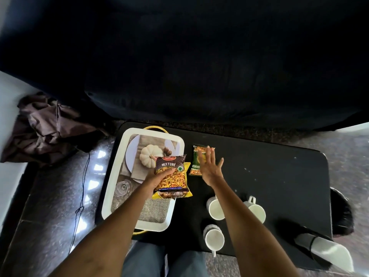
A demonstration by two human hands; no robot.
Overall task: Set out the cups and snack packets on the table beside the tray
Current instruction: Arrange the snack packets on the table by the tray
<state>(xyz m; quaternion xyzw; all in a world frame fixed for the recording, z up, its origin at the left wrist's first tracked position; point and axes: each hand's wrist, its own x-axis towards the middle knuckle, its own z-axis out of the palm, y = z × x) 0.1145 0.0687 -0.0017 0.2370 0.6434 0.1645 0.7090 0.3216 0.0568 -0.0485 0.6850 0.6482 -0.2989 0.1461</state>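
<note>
My left hand grips a dark "Mixture" snack packet with a yellow packet under it, held over the right edge of the white tray. A green and orange snack packet lies on the black table just right of the tray. My right hand hovers flat over that green packet's right side, fingers spread, holding nothing. Three white cups stand on the table near me: one under my right forearm, one to its right, one nearest the front edge.
The tray's base shows a printed pumpkin picture. A dark sofa fills the space behind the table. Crumpled brown cloth lies at the left. A black and white cylindrical object sits at the table's near right corner.
</note>
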